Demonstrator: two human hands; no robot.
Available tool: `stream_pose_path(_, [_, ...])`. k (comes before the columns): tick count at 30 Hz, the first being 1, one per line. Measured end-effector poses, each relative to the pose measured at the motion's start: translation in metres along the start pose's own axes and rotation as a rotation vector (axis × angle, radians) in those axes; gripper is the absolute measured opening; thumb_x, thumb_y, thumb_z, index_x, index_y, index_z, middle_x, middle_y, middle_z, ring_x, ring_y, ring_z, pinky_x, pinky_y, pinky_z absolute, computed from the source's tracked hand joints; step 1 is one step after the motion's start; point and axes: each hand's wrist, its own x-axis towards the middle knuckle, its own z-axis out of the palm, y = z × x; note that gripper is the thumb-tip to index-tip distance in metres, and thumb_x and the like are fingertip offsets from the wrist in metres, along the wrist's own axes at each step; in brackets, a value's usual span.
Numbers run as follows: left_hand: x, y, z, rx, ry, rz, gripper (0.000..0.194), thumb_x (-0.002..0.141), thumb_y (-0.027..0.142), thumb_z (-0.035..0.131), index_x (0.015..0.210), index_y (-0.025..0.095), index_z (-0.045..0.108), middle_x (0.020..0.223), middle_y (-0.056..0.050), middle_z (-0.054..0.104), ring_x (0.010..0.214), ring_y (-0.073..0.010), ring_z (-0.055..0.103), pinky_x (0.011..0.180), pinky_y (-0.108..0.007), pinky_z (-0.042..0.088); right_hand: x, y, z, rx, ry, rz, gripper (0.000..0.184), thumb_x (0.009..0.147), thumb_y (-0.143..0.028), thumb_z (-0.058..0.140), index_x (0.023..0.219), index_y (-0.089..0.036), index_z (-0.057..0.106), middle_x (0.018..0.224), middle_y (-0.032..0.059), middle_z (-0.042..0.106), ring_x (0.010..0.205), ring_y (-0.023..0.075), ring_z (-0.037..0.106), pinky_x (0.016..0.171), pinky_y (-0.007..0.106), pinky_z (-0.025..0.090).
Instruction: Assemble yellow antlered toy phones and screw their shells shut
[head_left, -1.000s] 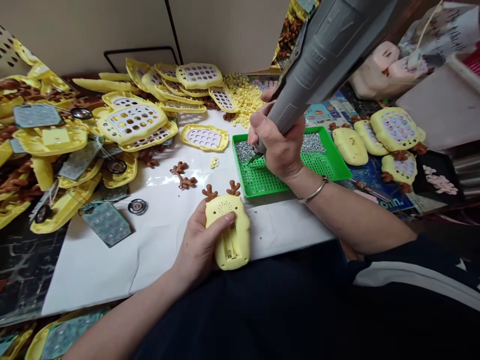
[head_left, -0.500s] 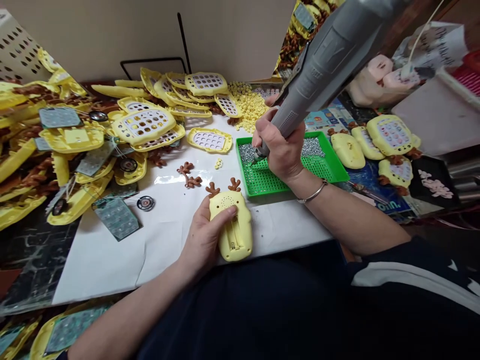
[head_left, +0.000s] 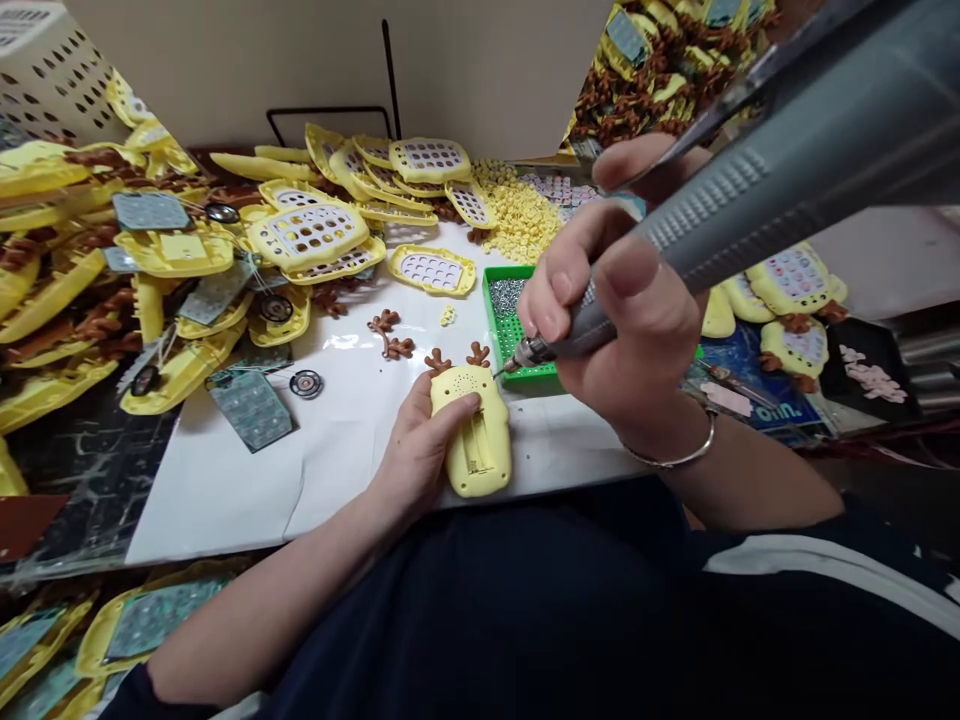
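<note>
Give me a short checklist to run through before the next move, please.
1. Left hand holding the yellow casing, holed back up: ok.
2. Right hand gripping the grey power driver: ok.
3. Both brown antlers at the casing's top end: ok.
4. Screws in the green tray: ok.
5. Screw on the driver's tip: cannot tell, too small.
6. Tip touching the casing: cannot tell.

Your table (head_left: 101, 480): white sheet (head_left: 352, 465) w/ brown antler pcs (head_left: 397, 348), circuit bd (head_left: 253, 412), round spkr (head_left: 306, 384); yellow shells (head_left: 180, 385) heaped L, green tray (head_left: 531, 378) to R.
</note>
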Motion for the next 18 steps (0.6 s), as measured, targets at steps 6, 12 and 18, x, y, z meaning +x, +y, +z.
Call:
stream_pose_path(6, [0.000,0.000,0.000,-0.009,-0.022,0.000,0.035,0.067,0.025,0.079,0.097,0.022,0.061,0.085,0.000,0.070,0.071,-0.0169,0.066,0.067,-0.028,0.054,-0.004,0.015,0.006,0.004,-0.002,0.001,0.069,0.081,-0.084,0.020,0.126,-0.034,0.034,0.070,-0.0009,0.051,0.047,0.0151,0.050,0.046,0.032,0.044])
stream_pose_path(12, [0.000,0.000,-0.001,-0.011,-0.030,-0.019,0.037,0.068,0.025,0.078,0.099,0.021,0.060,0.084,0.001,0.069,0.071,-0.0160,0.065,0.067,-0.027,0.053,-0.007,0.017,0.012,0.444,0.016,-0.052,0.033,0.082,-0.057,0.061,0.102,-0.034,0.047,0.059,-0.0074,0.044,0.042,0.0118,0.046,0.042,0.028,0.040])
stream_pose_path(18, [0.001,0.000,-0.002,-0.010,-0.029,-0.019,0.035,0.069,0.024,0.077,0.099,0.020,0.059,0.085,0.001,0.070,0.071,-0.0162,0.066,0.067,-0.028,0.054,-0.008,0.016,0.010,0.598,-0.038,-0.012,0.031,0.074,-0.042,0.075,0.095,-0.032,0.055,0.060,-0.0091,0.049,0.043,0.0091,0.047,0.041,0.025,0.040])
